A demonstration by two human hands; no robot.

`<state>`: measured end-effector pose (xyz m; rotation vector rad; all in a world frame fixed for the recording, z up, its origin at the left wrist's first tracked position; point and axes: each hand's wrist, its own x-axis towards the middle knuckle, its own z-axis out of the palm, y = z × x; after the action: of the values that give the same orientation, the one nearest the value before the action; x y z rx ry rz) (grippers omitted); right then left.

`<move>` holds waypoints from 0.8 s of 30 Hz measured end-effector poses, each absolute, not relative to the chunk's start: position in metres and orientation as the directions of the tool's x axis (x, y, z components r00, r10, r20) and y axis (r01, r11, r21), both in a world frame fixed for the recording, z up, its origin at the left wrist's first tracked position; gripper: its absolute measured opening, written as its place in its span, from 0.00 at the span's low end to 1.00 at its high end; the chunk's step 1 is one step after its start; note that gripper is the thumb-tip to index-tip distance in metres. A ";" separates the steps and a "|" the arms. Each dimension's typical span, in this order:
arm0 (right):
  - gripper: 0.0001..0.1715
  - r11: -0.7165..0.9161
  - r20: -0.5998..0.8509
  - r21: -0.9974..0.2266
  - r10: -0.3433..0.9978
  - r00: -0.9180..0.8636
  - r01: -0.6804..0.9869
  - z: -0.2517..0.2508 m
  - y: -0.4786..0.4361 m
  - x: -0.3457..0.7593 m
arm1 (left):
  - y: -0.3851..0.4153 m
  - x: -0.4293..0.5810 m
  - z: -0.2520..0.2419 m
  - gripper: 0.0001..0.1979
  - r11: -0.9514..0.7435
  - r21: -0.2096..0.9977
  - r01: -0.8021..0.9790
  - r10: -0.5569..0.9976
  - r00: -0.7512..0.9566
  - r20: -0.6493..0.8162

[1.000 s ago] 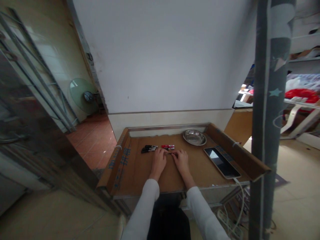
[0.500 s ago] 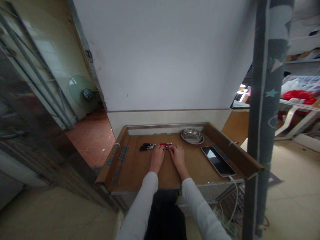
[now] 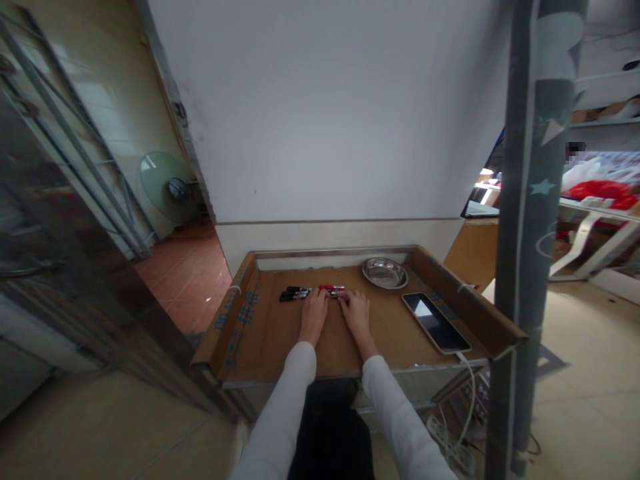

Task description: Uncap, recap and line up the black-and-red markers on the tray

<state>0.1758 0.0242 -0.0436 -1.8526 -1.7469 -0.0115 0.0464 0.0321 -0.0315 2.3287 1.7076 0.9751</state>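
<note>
Both hands rest close together over the middle of the cardboard-lined table. My left hand (image 3: 315, 313) is closed, its fingertips pinching the left end of a red marker. The fingers of my right hand (image 3: 356, 313) close on the right end of that same marker, which is mostly hidden behind them. Just beyond my fingertips lies another red marker (image 3: 331, 287), level and crosswise. Several black markers (image 3: 294, 293) lie side by side just left of my left hand, their right ends partly hidden by it.
A round metal dish (image 3: 385, 273) stands at the table's back right. A phone (image 3: 436, 323) lies nearer on the right, with a white cable (image 3: 473, 393) hanging off the front edge. Raised cardboard sides (image 3: 465, 300) border the table. A grey post (image 3: 530, 233) rises at right.
My hands have hardly moved; the fingertips shift slightly around the red marker. The black markers, dish and phone stay where they were.
</note>
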 end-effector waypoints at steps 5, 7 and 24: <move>0.11 0.013 0.412 -0.375 0.898 0.154 0.927 -0.043 0.023 0.174 | 0.034 0.047 -0.031 0.07 -0.342 0.395 0.852 0.885 0.151 0.440; 0.11 -0.004 0.421 -0.361 0.891 0.167 0.933 -0.041 0.023 0.174 | 0.035 0.047 -0.031 0.07 -0.335 0.386 0.859 0.885 0.147 0.441; 0.11 0.103 0.396 -0.482 0.911 0.112 0.870 -0.040 0.018 0.173 | 0.016 0.029 -0.025 0.08 -0.111 0.418 0.902 0.832 -0.146 0.536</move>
<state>0.1726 0.0179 -0.0400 -1.7505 -1.7419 0.0823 0.0286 0.0160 -0.0251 2.1132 2.1555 1.1731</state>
